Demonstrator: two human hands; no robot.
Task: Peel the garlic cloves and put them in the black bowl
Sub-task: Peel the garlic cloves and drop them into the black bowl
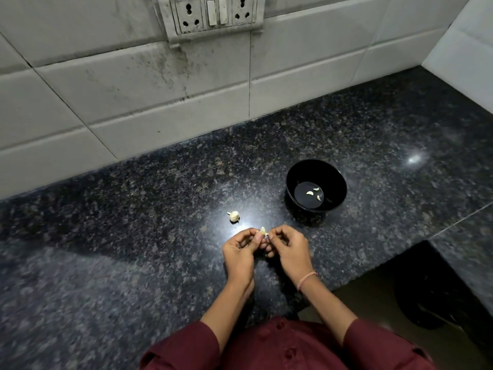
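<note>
My left hand (241, 249) and my right hand (289, 248) meet above the dark granite counter, and their fingertips pinch one small garlic clove (263, 231) between them. A partial garlic bulb (234, 216) lies on the counter just beyond my left hand. The black bowl (334, 180) stands to the right, past my right hand, with three peeled cloves (313, 193) on its bottom.
A white tiled wall with a socket and switch panel (213, 14) runs behind the counter (133, 236). The counter's front edge steps back at the right, where a dark round object (426, 297) sits lower down on the floor.
</note>
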